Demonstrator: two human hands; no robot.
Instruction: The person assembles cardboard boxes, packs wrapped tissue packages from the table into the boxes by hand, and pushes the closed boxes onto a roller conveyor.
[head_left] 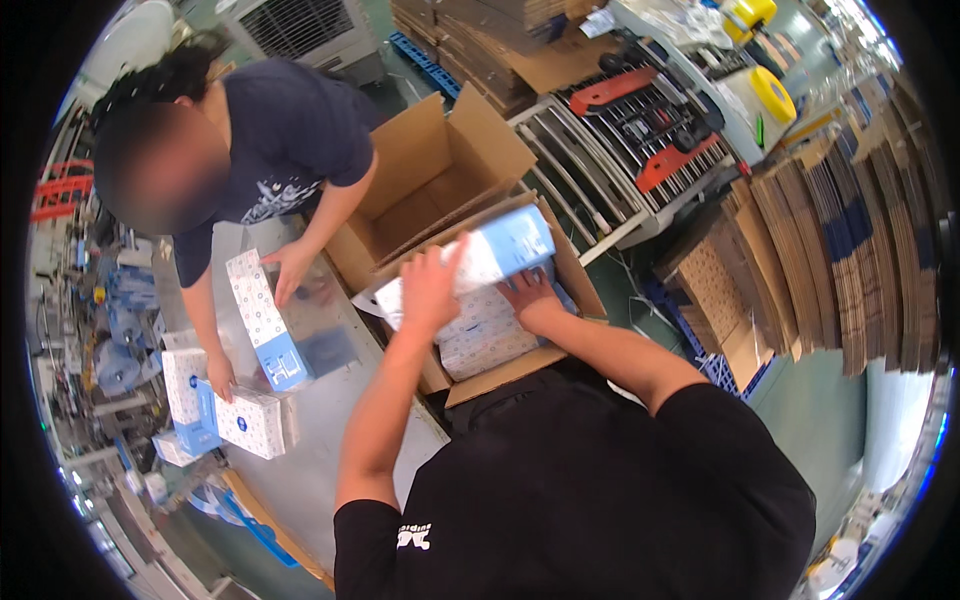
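Note:
A long blue-and-white patterned pack (505,245), slightly smeared by motion, is tilted over an open cardboard carton (500,380). My left hand (432,287) grips its white end, thumb on top. Beneath it my right hand (532,300) reaches into the carton, fingers stretched out, with the fingertips by the underside of the held pack. Similar patterned packs (485,335) lie inside the carton under both hands. How many layers there are is hidden.
Across the metal table (350,460) a co-worker (290,125) handles a patterned pack (265,310), with more packs (250,425) nearby. Another open carton (420,190) stands beyond mine. A roller conveyor (580,170) runs at the upper right, with flattened cartons (840,240) stacked right.

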